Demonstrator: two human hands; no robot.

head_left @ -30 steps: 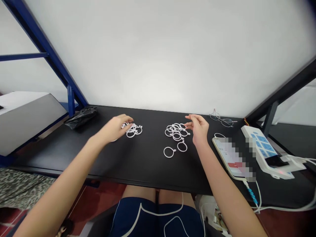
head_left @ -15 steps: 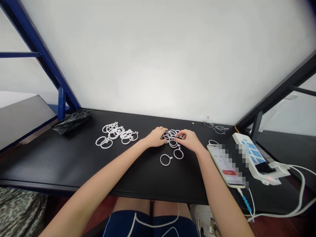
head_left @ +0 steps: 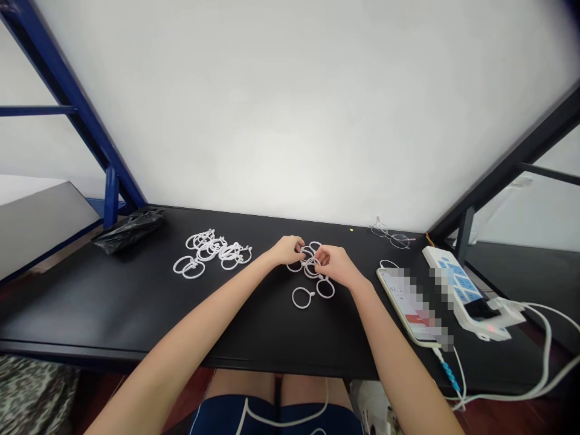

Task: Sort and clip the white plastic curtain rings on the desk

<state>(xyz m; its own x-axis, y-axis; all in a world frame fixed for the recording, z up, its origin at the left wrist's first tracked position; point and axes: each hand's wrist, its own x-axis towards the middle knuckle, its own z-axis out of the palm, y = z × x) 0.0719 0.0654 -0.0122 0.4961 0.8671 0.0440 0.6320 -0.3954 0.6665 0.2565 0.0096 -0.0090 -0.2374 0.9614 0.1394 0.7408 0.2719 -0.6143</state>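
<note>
My left hand (head_left: 287, 250) is at the left side of a small heap of white curtain rings (head_left: 312, 276), its fingers curled around part of a ring. From the right, my right hand (head_left: 336, 264) pinches a ring of the same heap between thumb and fingers. The fingertips hide part of the heap, and the rings overlap. Closer to me lie two looser rings: one curtain ring (head_left: 301, 307) apart from the others, and another ring (head_left: 325, 298) just below my right hand. Each has a small eyelet on its rim.
A larger pile of white rings (head_left: 216, 248) lies to the left on the black table (head_left: 136, 296). A black plastic bag (head_left: 129, 231) is at the far left. Eyeglasses (head_left: 399, 241), a phone (head_left: 410, 308) on a cable and a white power strip (head_left: 462, 290) are at the right.
My right hand has moved slightly left, closer to my left hand. The rings in the heap between my hands have shifted and spread somewhat. The view has tilted a little.
</note>
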